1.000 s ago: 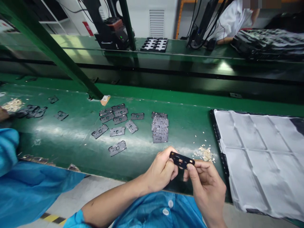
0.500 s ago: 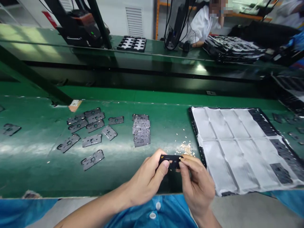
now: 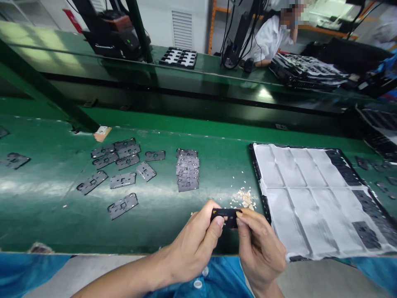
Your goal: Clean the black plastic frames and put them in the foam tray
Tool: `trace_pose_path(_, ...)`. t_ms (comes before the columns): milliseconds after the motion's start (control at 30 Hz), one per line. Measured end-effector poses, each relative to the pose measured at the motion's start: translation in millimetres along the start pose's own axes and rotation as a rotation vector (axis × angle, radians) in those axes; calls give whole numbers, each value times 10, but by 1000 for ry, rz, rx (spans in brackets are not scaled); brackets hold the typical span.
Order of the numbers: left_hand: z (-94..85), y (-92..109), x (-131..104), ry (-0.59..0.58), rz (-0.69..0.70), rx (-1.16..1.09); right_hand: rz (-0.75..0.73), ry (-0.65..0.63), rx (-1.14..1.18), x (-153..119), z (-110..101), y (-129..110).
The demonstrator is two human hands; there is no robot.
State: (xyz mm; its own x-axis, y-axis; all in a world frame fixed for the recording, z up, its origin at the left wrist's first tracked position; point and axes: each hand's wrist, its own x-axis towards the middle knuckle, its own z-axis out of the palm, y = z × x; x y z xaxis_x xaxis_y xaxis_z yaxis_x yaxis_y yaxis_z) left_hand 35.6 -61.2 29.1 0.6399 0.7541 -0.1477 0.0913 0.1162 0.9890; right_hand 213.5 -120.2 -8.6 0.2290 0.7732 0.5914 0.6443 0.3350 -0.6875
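Between my two hands is a small black plastic plate (image 3: 228,214) with a cutout and a yellow spot at its left end. My left hand (image 3: 197,236) is closed on its left end, the thumb lying across its face. At the right end, my right hand (image 3: 260,240) pinches the plate between thumb and fingertips. Whether a smaller piece sits under those right fingertips I cannot tell. Just beyond my hands lies a scatter of small pale chips (image 3: 246,198). Farther left stands an overlapping row of similar plates (image 3: 187,170).
Loose plates (image 3: 123,180) lie about the left of the green bench (image 3: 77,223). On the right rests a white-lined tray (image 3: 297,207) with dark plates (image 3: 366,234) in its right-hand compartments. A green post (image 3: 46,87) slants at the left. A person in white (image 3: 266,37) sits across the bench.
The view has shifted and tilted slightly. Both hands still grip the black plate. The yellow bit seen at its right end is now hardly visible beneath my right fingers.
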Motion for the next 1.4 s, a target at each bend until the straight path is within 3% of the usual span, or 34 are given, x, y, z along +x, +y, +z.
trace_pose_path(533,-12,-2,-7,6,-12,-82,-55,-58,-5,137,51,-79)
trace_pose_path(800,-63,-63,16,31,-55,-102,191,-229,153,86,-145,-61)
trace_pose_path(1000,-64,-113,33,33,-27,-219,471,-215,303,103,-77,-125)
trace_pose_path(1100,-54,-160,37,61,4,-219,518,-249,335,124,2,-189)
trace_pose_path(1267,-70,-264,19,189,30,-17,525,-259,350,132,60,-243)
trace_pose_path(1400,-118,-229,19,218,97,93,481,-262,349,110,78,-242)
